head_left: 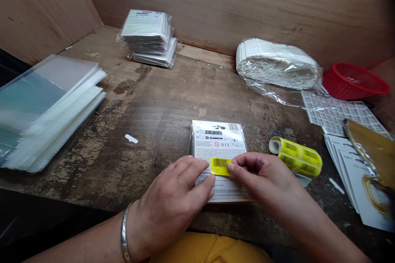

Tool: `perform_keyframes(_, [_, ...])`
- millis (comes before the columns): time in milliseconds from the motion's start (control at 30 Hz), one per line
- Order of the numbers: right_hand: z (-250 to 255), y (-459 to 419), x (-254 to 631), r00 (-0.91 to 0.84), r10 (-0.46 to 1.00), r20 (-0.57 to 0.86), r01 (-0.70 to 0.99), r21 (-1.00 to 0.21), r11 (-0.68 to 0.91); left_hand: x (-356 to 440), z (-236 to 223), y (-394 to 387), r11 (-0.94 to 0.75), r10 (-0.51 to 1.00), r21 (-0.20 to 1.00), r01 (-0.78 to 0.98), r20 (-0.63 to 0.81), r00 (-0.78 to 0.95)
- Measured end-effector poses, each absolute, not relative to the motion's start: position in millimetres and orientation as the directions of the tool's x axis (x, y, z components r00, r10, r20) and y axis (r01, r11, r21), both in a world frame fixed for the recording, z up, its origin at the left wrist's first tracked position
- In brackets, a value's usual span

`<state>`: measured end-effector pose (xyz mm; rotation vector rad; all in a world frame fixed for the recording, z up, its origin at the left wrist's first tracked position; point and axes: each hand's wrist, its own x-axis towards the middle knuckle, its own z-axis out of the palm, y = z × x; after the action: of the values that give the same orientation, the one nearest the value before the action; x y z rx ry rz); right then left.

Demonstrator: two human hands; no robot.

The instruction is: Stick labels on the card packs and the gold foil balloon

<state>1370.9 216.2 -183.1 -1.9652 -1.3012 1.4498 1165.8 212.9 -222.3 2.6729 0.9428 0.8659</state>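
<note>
Nearest, yellow fabric (pixel 210 250) is showing below the table edge. The left hand (pixel 173 191), with a metal bangle (pixel 124 234) circling its wrist, is reaching in palm down, its loosely bent fingers resting on a printed card packet (pixel 220 148) and leaving a narrow gap between thumb and forefinger. The right hand (pixel 265 172) is angling in from the other side, thumb and forefinger pinching the right end of a yellow barcode label (pixel 219 166). The label is lying over the packet's middle, though whether it is sticking yet is unclear; the packet is sitting on the worn wooden table (pixel 160 131) between the hands. The step in hand is apparently applying the label; the next move is likely calling for keeping it square, then pressing it flat. A roll of yellow labels (pixel 305 154) is lying just beyond the right hand. Farther back, a red basket (pixel 354 84), a white ribbed bundle (pixel 274 63) and a stack of bagged packets (pixel 145 28) are resting.
</note>
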Motion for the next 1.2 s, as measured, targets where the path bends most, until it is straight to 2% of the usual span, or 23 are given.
perform_keyframes(200, [-185.9, 218.3, 1369.9, 0.050, 0.851, -0.522, 0.491, -0.729, -0.477, 1165.0, -225.1, 212.6, -0.811, 0.584, 0.302, 0.501, 0.482, 0.653])
perform_keyframes(467, [-190.0, 220.2, 1369.5, 0.065, 0.878, -0.473, 0.624, -0.667, -0.406, 1159.8, -226.7, 212.3, -0.833, 0.553, 0.218, 0.509, 0.372, 0.745])
perform_keyframes(700, [-192.8, 217.6, 1365.1, 0.037, 0.931, -0.362, 0.790, -0.560, -0.249, 1161.1, -222.3, 211.9, -0.837, 0.546, 0.201, 0.508, 0.342, 0.765])
perform_keyframes(800, [-189.8, 213.4, 1359.3, 0.039, 0.970, -0.238, 0.901, -0.412, -0.137, 1162.9, -221.3, 212.1, -0.831, 0.556, 0.204, 0.517, 0.340, 0.759])
perform_keyframes(900, [-190.9, 205.5, 1360.8, 0.117, 0.992, 0.039, 0.969, -0.223, -0.105, 1165.4, -221.0, 213.2, -0.832, 0.554, 0.205, 0.515, 0.359, 0.751])
perform_keyframes(967, [-196.0, 197.6, 1366.3, 0.040, 0.965, 0.260, 0.987, -0.158, 0.002, 1167.0, -221.0, 214.1, -0.832, 0.554, 0.216, 0.511, 0.374, 0.744])
perform_keyframes(1000, [-199.9, 192.9, 1369.5, -0.055, 0.948, 0.314, 0.986, -0.132, 0.101, 1167.7, -220.8, 214.5, -0.829, 0.558, 0.226, 0.511, 0.381, 0.737])
perform_keyframes(1033, [-204.4, 187.9, 1372.5, -0.156, 0.934, 0.322, 0.974, -0.108, 0.200, 1168.2, -220.6, 214.8, -0.824, 0.566, 0.236, 0.515, 0.379, 0.732])
perform_keyframes(1100, [-214.1, 178.0, 1376.8, -0.285, 0.928, 0.241, 0.948, -0.074, 0.310, 1168.3, -220.3, 215.0, -0.809, 0.588, 0.256, 0.530, 0.352, 0.728])
perform_keyframes(1200, [-224.4, 167.1, 1377.0, -0.219, 0.961, 0.168, 0.968, -0.087, 0.236, 1165.8, -221.0, 215.4, -0.765, 0.644, 0.272, 0.584, 0.286, 0.709])
